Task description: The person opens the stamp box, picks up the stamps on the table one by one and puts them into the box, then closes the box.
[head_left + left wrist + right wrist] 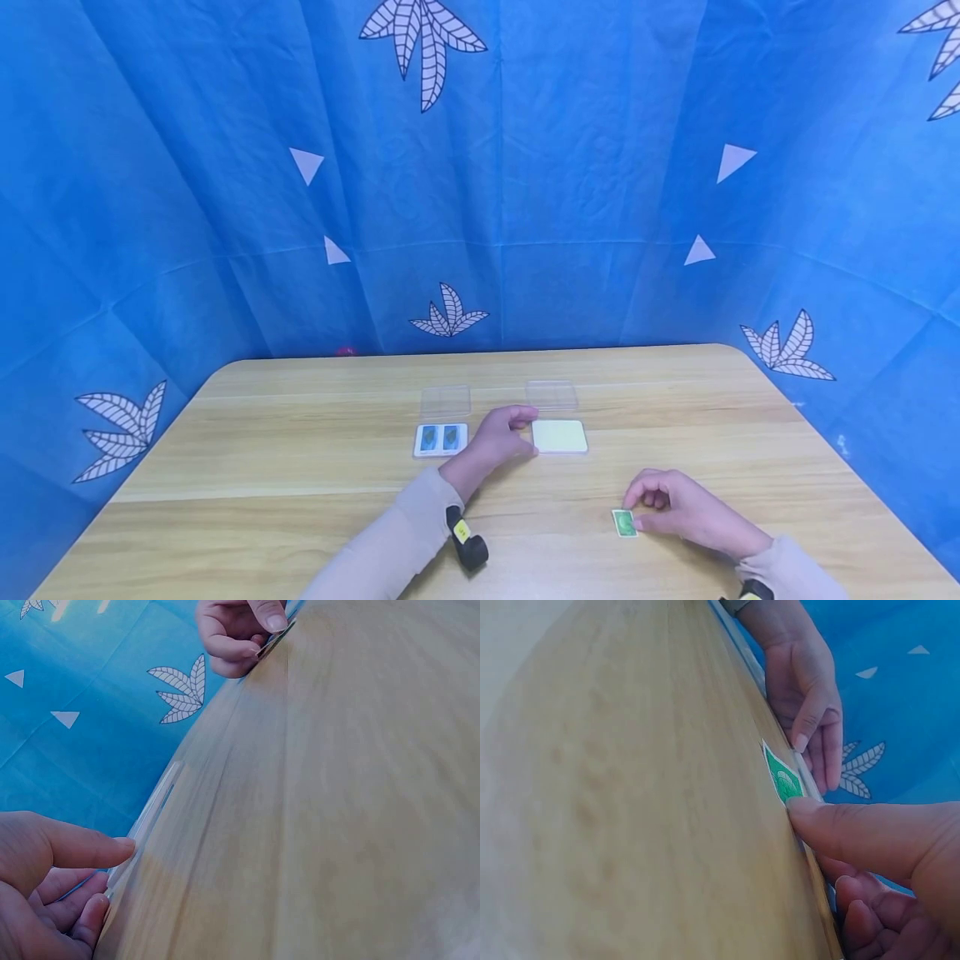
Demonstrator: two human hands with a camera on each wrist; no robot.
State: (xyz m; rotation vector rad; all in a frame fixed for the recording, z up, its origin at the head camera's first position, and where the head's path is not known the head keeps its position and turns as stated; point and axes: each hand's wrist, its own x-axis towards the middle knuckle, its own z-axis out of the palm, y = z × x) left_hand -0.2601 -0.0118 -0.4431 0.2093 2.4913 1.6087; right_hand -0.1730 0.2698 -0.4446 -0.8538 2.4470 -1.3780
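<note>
We see the right hand [678,508] pinching the green stamp [624,523] by its right edge, and it's the nearer hand to it. The stamp sits near and right of the pale-yellow card [559,436], its long axis running near to far, the card's left to right. Over on the worktop [300,492], the left hand [497,439] grips the card's clear case [156,802] at its left end.
</note>
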